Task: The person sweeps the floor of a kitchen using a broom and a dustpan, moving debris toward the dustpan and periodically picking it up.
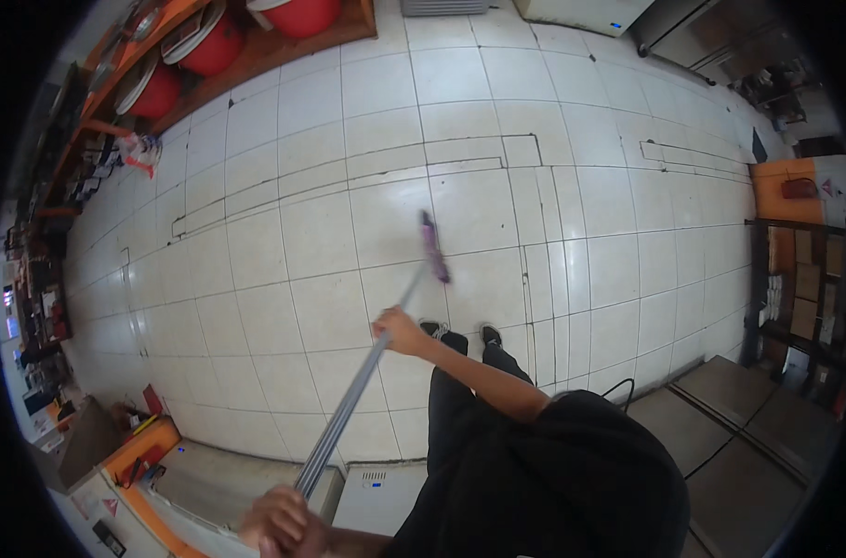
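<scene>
The right hand [400,330] has its fingers curled closed around the grey pole [344,414], on the near side and slightly left of the purple head [432,246]. The left hand [282,523] makes a closed fist on the same pole, much farther back and left of the purple head; whether any of the pole juts past that fist, I cannot tell. The purple head is at the pole's far end, at the white tiled floor [302,288]; it is blurred, so how firmly it presses there cannot be judged.

The dark shoes [491,337] stand near the purple head, on its near side. A pull straight back could run it into the toes, and a slack right grip could let the pole twist and tip it. The dark joint lines beyond it might catch its edge under hard pressure. A wide swing could knock the left fist against the white appliance [386,507], well back on the near side of the purple head.

Tile spreads left, right and beyond the purple head. The edges are the orange shelf [353,23] with red tubs [214,46], far beyond and left; the dark rack [754,298], far right; and steel cabinets [730,400], back and right.
</scene>
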A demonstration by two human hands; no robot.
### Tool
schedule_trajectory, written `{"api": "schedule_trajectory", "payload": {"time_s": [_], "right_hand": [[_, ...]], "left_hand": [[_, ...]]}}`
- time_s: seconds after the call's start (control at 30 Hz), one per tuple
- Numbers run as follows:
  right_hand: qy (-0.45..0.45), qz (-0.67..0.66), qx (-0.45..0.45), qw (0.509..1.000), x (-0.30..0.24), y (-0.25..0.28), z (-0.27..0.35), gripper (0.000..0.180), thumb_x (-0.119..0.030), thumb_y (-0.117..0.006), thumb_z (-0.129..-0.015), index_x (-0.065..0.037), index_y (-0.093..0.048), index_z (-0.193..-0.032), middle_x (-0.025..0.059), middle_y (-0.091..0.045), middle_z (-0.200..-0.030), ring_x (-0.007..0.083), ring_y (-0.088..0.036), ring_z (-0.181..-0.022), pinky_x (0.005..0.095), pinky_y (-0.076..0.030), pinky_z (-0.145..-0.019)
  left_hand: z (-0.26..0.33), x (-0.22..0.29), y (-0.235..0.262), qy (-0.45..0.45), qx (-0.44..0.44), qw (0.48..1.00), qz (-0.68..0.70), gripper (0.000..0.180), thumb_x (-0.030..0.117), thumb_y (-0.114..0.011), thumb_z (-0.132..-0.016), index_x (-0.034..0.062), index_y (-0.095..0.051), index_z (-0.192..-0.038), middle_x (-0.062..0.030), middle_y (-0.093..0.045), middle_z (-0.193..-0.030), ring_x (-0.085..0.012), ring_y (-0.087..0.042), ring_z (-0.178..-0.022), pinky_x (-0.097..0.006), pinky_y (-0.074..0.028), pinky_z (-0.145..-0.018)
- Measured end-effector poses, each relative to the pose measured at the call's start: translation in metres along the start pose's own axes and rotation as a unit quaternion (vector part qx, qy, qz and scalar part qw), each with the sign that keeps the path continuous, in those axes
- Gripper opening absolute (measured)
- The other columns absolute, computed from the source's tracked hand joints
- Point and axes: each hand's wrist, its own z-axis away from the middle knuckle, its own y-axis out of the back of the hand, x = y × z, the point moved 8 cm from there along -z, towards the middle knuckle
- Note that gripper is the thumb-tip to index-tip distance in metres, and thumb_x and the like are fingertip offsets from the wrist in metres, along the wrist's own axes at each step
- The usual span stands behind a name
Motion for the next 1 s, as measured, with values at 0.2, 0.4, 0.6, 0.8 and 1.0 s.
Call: {"api": "schedule_trajectory", "payload": {"time_s": [0.2, 0.4, 0.6, 0.8, 1.0], "right_hand": [[-0.202, 0.125, 0.155, 0.959, 0.139, 0.194, 0.127, 0.013, -0.014, -0.06, -0.062, -0.005, -0.052, -0.059, 0.0116, -0.054, -0.062, 0.0323, -0.053, -0.064, 0.0388, -0.04, -0.06], [-0.259, 0.158, 0.245, 0.921, 0.246, 0.314, 0.209, 0.012, -0.004, -0.055, -0.066, -0.002, -0.052, -0.056, 0.0159, -0.052, -0.055, 0.0313, -0.054, -0.056, 0.0365, -0.039, -0.052], [-0.238, 0.207, 0.264, 0.912, 0.356, 0.377, 0.157, 0.016, -0.008, -0.058, -0.066, -0.006, -0.047, -0.055, 0.0134, -0.05, -0.058, 0.0345, -0.049, -0.061, 0.0432, -0.037, -0.058], [-0.087, 0.061, 0.239, 0.965, 0.348, 0.353, 0.001, 0.024, -0.01, -0.066, -0.053, -0.011, -0.052, -0.073, 0.0076, -0.051, -0.075, 0.0296, -0.048, -0.073, 0.039, -0.037, -0.068], [0.006, -0.088, 0.126, 0.988, 0.26, 0.301, -0.124, 0.018, -0.007, -0.063, -0.052, -0.012, -0.046, -0.058, 0.0037, -0.052, -0.06, 0.0261, -0.051, -0.062, 0.0368, -0.039, -0.059]], "left_hand": [[0.01, -0.187, -0.105, 0.211, 0.038, 0.976, 0.038, 0.034, 0.022, -0.038, -0.084, 0.0112, -0.025, -0.055, 0.0022, -0.022, -0.045, -0.0098, -0.022, -0.041, -0.027, -0.022, -0.042], [0.082, -0.33, -0.253, 0.246, -0.16, 0.948, 0.121, 0.023, -0.002, -0.039, -0.079, -0.0006, -0.038, -0.056, -0.0057, -0.037, -0.047, -0.0125, -0.033, -0.042, -0.028, -0.03, -0.044], [0.018, -0.385, -0.334, 0.242, -0.138, 0.957, 0.078, 0.034, 0.012, -0.036, -0.08, 0.0069, -0.025, -0.048, -0.0031, -0.027, -0.042, -0.0139, -0.024, -0.04, -0.031, -0.025, -0.045], [-0.068, -0.318, -0.365, 0.168, -0.021, 0.985, -0.019, 0.036, 0.017, -0.035, -0.083, 0.0139, -0.021, -0.05, 0.0016, -0.017, -0.043, -0.0111, -0.02, -0.04, -0.03, -0.025, -0.047], [-0.095, -0.246, -0.429, 0.039, -0.193, 0.965, -0.175, 0.033, 0.016, -0.039, -0.082, 0.0125, -0.026, -0.052, 0.0006, -0.024, -0.04, -0.01, -0.02, -0.037, -0.028, -0.027, -0.045]]}}
